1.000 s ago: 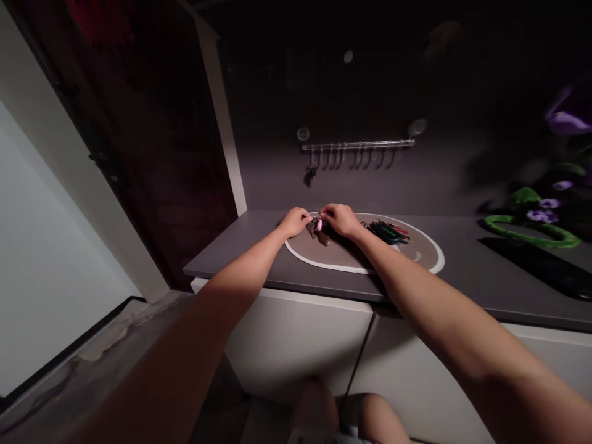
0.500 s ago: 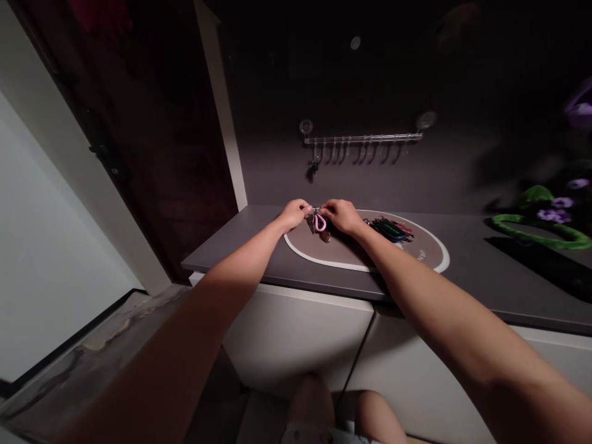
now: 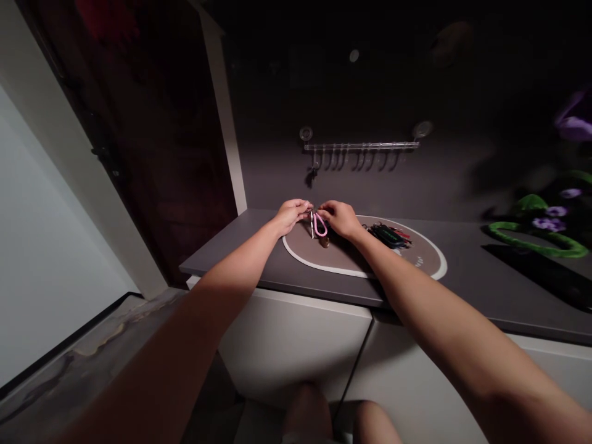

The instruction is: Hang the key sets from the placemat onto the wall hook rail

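Observation:
Between my two hands hangs a bunch of keys with a pink loop strap (image 3: 320,225) and a small brown fob (image 3: 324,242). My left hand (image 3: 293,214) pinches the bunch from the left, close to the hanging metal keys (image 3: 312,226). From the right, my right hand (image 3: 339,216) pinches it near the top of the pink strap. The ring itself is mostly hidden by my fingertips. Below lies an oval brown mat (image 3: 337,260) with a white rim. More keys with a dark fob (image 3: 391,235) rest on the mat, right of my right hand.
On the wall above, a clear rail of hooks (image 3: 363,147) carries one small bunch of keys (image 3: 314,174) at its left end. A green ring-shaped decoration with purple flowers (image 3: 539,239) and a long dark object (image 3: 541,271) occupy the right of the grey counter (image 3: 231,243).
My hands stay at the bunch with fingers slightly shifted. The metal keys now hang edge-on and brighter, and the pink strap has turned a little. The view has tilted slightly.

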A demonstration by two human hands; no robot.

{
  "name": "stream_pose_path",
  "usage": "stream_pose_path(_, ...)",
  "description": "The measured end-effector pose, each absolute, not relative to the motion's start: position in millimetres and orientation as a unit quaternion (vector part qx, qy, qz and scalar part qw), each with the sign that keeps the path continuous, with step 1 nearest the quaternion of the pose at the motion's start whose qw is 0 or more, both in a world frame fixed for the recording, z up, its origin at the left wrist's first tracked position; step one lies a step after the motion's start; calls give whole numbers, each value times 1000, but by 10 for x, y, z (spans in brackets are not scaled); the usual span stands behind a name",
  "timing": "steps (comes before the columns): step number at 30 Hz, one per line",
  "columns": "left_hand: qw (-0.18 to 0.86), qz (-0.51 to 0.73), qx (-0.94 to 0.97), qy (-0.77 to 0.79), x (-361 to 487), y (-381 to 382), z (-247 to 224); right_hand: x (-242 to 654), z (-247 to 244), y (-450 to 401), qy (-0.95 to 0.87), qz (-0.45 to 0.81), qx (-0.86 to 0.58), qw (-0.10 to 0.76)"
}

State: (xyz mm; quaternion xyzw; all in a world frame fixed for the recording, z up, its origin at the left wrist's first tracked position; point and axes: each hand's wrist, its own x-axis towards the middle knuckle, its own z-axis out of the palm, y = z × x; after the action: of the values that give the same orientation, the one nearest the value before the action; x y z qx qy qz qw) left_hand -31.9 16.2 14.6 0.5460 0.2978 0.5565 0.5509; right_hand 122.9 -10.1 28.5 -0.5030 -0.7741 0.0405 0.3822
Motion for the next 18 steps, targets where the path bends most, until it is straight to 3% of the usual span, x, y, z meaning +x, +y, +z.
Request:
stream_pose_path(8,588,568,523,241,-354,140,201,1181,258,-67,-727,214,-411,507)
stream_pose_path(18,607,563,517,218,-343,81,241,1126,292,-155,-672,332,-377,545)
